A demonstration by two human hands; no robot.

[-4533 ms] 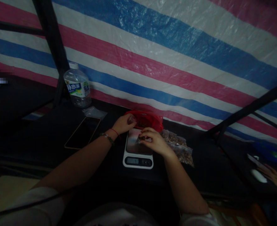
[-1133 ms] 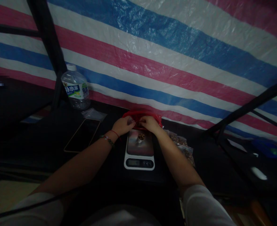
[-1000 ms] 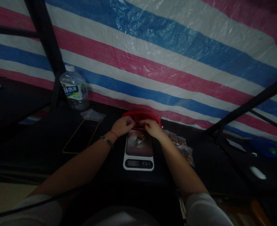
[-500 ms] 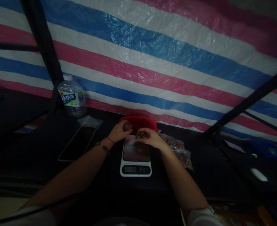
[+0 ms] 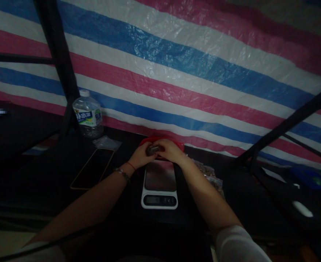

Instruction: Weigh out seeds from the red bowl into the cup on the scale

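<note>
My left hand [image 5: 142,155] is closed around a small, dark, shiny roundish thing [image 5: 153,149], whose kind I cannot make out. My right hand [image 5: 170,150] meets it from the other side, with curled fingertips at that thing; whatever they hold is hidden. Both hands are above the near edge of a red plastic bag [image 5: 146,139], which they partly cover. Just below them stands a white kitchen scale [image 5: 159,182] with a bare weighing plate and a small display at its front.
Small clear bags of brown pieces [image 5: 208,171] lie right of the scale, partly behind my right forearm. Left are a phone [image 5: 93,168], flat clear bags [image 5: 107,142] and a large plastic bottle [image 5: 88,118]. Striped sheeting [image 5: 177,83] hangs behind; a white object [image 5: 302,209] lies far right.
My right hand, which held brown pieces over the scale plate, has moved up and left to meet my left hand at the red bag. The view has shifted slightly.
</note>
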